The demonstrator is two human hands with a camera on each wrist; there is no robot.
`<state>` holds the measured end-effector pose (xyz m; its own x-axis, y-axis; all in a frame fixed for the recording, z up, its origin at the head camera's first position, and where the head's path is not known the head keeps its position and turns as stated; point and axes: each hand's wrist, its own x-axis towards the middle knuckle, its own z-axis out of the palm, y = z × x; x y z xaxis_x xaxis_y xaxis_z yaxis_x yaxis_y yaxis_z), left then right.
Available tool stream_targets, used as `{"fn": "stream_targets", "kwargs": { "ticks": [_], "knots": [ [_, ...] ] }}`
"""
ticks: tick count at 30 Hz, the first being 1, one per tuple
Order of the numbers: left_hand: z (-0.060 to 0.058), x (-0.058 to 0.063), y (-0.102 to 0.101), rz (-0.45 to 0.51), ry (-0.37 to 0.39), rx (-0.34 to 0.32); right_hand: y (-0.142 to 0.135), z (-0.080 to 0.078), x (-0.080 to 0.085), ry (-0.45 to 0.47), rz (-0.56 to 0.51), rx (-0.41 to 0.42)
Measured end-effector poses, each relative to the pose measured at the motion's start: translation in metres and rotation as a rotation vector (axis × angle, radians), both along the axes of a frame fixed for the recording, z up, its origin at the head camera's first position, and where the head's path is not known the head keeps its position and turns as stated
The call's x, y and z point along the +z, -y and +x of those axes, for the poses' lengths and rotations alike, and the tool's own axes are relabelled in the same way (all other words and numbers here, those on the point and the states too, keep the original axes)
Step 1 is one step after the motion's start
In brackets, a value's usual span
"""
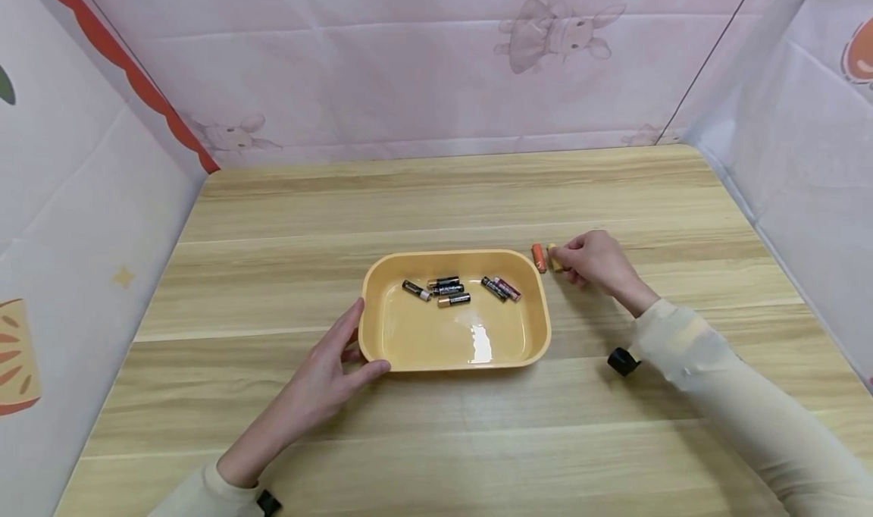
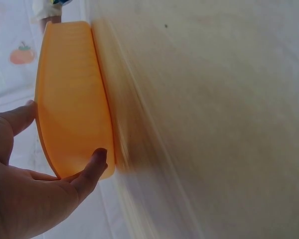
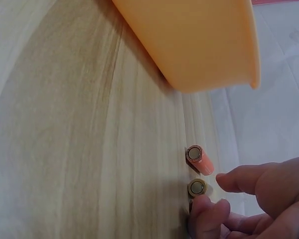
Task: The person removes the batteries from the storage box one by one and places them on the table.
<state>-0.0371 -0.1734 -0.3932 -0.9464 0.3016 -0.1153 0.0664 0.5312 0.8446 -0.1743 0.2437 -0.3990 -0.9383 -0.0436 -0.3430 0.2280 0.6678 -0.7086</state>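
Observation:
In the head view a yellow plastic tray [image 1: 457, 257] stands on the wooden table, with several AA-size batteries [image 1: 448, 289] lying inside it. My left hand [image 1: 327, 380] spans the tray's near-left corner, spread fingers at the left rim and thumb against the near wall. Past the tray's right end, my right hand [image 1: 600, 263] has its curled fingers around a yellow battery [image 1: 555, 258]. An orange battery [image 1: 539, 258] lies just left of it. In the right wrist view the yellow battery [image 3: 197, 187] shows its end, close by the fingertips.
Fabric panels with printed rabbits [image 1: 559, 36] rise behind the table [image 1: 409, 206] and along both sides. A black band piece [image 1: 624, 361] sits by the right cuff, and another black piece [image 1: 269, 502] by the left cuff.

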Motion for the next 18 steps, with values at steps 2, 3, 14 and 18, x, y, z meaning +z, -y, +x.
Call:
{"fn": "stream_targets", "kwargs": {
  "ticks": [2, 3, 14, 18],
  "knots": [
    [0.0, 0.0002, -0.0001, 0.003, 0.003, 0.001, -0.0003, 0.0002, 0.0009, 0.004, 0.001, -0.001],
    [-0.0001, 0.0003, -0.0001, 0.003, 0.004, 0.001, -0.0002, 0.0004, 0.0014, 0.004, -0.001, -0.002],
    [-0.0004, 0.0002, 0.0, 0.007, 0.001, 0.0, 0.0005, 0.0015, 0.0044, 0.0, 0.0, -0.005],
    [-0.0005, -0.0001, 0.0, 0.01, 0.004, 0.001, -0.0004, 0.002, 0.0053, 0.012, -0.006, -0.006]
  ]
}}
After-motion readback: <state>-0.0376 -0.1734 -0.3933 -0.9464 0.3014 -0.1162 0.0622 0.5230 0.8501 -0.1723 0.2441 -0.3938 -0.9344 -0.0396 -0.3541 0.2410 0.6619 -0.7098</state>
